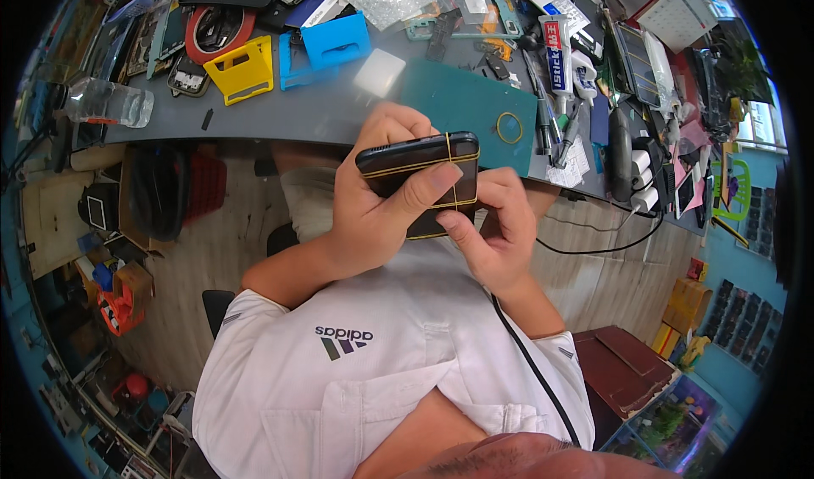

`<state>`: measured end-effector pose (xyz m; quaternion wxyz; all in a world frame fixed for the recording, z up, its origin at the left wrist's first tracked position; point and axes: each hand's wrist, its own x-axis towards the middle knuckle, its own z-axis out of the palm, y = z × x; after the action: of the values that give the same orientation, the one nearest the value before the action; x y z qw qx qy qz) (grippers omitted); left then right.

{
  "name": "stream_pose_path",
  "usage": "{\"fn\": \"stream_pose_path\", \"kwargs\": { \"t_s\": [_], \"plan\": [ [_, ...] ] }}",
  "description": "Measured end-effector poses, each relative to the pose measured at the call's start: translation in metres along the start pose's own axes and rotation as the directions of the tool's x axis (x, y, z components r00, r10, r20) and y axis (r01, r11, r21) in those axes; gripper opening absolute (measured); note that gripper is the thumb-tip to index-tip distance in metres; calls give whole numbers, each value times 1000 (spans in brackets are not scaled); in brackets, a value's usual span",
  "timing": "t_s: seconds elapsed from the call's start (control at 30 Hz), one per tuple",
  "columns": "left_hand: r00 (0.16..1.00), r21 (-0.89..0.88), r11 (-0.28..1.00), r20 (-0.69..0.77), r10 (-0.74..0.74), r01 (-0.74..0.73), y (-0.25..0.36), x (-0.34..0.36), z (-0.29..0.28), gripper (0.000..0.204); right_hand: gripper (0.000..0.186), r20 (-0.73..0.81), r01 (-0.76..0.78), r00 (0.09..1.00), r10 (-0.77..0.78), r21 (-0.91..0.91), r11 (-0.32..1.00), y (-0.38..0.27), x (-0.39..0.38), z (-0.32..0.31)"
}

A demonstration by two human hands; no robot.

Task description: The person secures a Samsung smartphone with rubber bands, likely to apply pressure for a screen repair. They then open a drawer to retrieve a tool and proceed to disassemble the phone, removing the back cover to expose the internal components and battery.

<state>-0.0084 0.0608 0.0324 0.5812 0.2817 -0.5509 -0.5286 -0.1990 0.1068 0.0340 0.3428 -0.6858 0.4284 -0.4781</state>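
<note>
A dark smartphone [421, 154] is held up in front of my chest, its edge turned toward the view. Yellow rubber bands run along its length and across it near the right end. My left hand [373, 199] wraps round the phone, thumb pressed on the bands. At the phone's lower right, my right hand [500, 233] is closed, with thumb and forefinger pinched where the crossing rubber band [454, 192] runs down; the exact grip is partly hidden. Beyond the hands, a loose yellow rubber band [510, 128] lies on the green work mat [462, 89].
Yellow [242, 70] and blue [335, 41] plastic stands, a white square block [379, 73] and a clear plastic container [110, 103] sit on the grey bench. A glue tube [555, 59], screwdrivers and a white power strip [643, 178] crowd the right. A black cable [530, 360] hangs beside my right arm.
</note>
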Motion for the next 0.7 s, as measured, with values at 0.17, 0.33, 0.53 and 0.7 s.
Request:
{"fn": "stream_pose_path", "kwargs": {
  "t_s": [0.17,0.33,0.53,0.7],
  "plan": [
    [996,-117,990,-25,-86,83,5,5,6,24,28,-37,-261,951,307,437,861,-9,-6,8],
    [982,-270,946,-15,-191,180,15,15,0,56,29,35,-90,995,90,-3,996,-21,25,-43],
    [488,49,726,708,-510,686,33,43,-25,56,24,536,238,832,-143,-113,965,-30,64,-83],
    [375,323,808,759,-532,493,25,48,-12,42,23,532,100,846,-35,-95,990,-36,89,-82]
  ]
}}
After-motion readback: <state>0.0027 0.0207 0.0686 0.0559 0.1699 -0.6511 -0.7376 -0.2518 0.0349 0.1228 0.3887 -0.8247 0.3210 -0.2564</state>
